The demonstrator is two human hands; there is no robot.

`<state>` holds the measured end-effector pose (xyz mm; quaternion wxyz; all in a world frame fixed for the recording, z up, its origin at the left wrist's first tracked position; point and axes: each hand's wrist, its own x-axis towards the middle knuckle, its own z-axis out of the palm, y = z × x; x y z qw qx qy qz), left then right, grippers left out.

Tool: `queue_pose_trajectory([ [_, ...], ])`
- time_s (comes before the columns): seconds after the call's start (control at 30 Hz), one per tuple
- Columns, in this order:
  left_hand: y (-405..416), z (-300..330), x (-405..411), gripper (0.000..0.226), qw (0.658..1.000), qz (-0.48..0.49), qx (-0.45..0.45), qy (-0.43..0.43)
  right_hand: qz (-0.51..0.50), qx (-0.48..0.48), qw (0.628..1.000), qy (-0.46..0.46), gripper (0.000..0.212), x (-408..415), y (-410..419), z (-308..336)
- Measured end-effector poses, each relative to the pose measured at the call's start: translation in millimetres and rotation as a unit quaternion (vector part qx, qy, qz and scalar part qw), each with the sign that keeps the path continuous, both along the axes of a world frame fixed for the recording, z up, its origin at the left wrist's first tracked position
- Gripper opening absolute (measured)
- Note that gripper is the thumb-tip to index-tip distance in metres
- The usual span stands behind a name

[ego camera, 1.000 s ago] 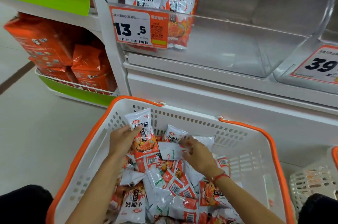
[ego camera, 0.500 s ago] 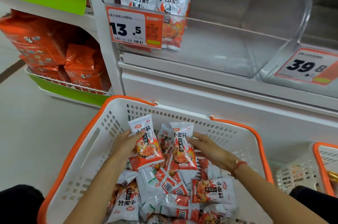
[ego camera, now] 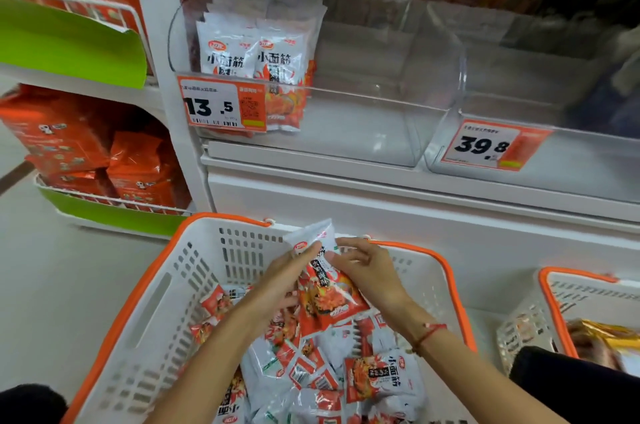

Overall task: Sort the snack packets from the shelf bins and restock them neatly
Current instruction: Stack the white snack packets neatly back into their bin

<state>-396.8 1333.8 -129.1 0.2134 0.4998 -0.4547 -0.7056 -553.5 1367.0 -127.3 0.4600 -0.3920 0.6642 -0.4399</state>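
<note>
Snack packets, the small white-and-red foil ones (ego camera: 325, 288), are bunched up between both hands just above the white plastic basket with the orange rim (ego camera: 156, 288), which is full of loose ones. Left hand (ego camera: 277, 285) cups the stack from its side with curled fingers, right hand (ego camera: 367, 273) pinches the top edge. The clear curved plastic shelf bin (ego camera: 363, 132) above has only a few packets standing behind the orange 13.5 price tag (ego camera: 221, 108). I'd square the edges first, all faces forward and upright, then slide them in next to the standing ones. Loose grip and they'll probably fan out.
</note>
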Motion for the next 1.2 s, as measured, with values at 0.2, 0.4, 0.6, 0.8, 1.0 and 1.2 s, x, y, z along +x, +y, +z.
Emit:
queue_pose_trajectory([
  [0.2,-19,49,6,0.018,0.976,0.142,-0.16,0.041,0.111,-0.083,0.98,0.141,0.077,11,-11,47],
  [0.4,-40,152,22,0.035,0.941,0.101,-0.305,0.104,0.171,-0.209,0.96,0.076,0.049,25,-38,130],
  [0.6,-92,238,30,0.037,0.881,0.056,-0.464,0.076,0.068,-0.395,0.892,0.209,0.039,25,-86,210],
  [0.8,-142,231,29,0.036,0.83,0.018,-0.556,-0.039,0.125,-0.294,0.881,0.348,0.063,8,-148,223],
  [1.0,-166,200,50,0.048,0.83,-0.003,-0.539,-0.142,0.301,-0.186,0.882,0.311,0.051,12,-175,214],
  [1.2,-158,178,56,0.069,0.758,0.098,-0.584,-0.274,0.226,-0.271,0.87,0.345,0.07,2,-179,216],
])
